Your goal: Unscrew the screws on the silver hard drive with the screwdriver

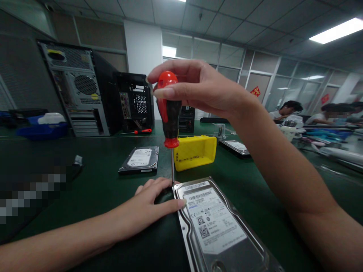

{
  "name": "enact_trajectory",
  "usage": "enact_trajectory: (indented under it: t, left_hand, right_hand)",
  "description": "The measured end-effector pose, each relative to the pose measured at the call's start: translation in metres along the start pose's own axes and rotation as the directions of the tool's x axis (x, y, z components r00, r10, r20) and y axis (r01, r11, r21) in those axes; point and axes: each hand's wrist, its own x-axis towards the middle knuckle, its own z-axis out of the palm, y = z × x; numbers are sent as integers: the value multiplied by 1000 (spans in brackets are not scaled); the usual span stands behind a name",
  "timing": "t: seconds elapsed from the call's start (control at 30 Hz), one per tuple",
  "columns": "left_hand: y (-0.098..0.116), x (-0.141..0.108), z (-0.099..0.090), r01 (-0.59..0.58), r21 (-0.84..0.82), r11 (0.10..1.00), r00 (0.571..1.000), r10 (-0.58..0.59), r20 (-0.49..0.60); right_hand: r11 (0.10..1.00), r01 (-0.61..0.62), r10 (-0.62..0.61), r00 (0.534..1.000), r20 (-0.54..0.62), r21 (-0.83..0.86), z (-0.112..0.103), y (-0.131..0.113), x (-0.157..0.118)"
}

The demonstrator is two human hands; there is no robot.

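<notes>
A silver hard drive [215, 219] with a white label lies flat on the dark green tabletop [93, 181] in front of me. My left hand [159, 198] grips its far left corner, thumb on top and fingers along the side. Above that corner, my right hand [195, 85] holds a red and black screwdriver [171, 117] by the upper handle. The screwdriver stands nearly upright, its shaft reaching down to the drive's corner. Whether the tip sits in a screw is too small to tell.
Behind the drive stands a yellow plastic bin [195, 153]. A second hard drive [139, 160] lies left of it, a third [235, 147] right. Computer cases [107, 87] stand at the back, with another red screwdriver [143, 131] before them. A blue tray [42, 129] is far left; people sit far right.
</notes>
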Motion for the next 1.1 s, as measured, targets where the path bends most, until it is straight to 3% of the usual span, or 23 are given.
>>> enact_trajectory:
  t: [0.2, 0.67, 0.93, 1.1]
  left_hand:
    - [5, -2, 0, -25, -2, 1000, 1000, 25, 4]
    - [2, -1, 0, -3, 16, 1000, 1000, 3, 2]
    - [0, -2, 0, 16, 7, 1000, 1000, -17, 7]
    - [1, -2, 0, 9, 6, 1000, 1000, -9, 8]
  right_hand:
    - [994, -32, 28, 999, -42, -107, 2, 1, 0]
    - [999, -29, 25, 997, -76, -45, 10, 9, 4]
    - [992, -115, 113, 993, 31, 55, 7, 8, 2]
    - [994, -100, 96, 993, 69, 49, 3, 8, 1]
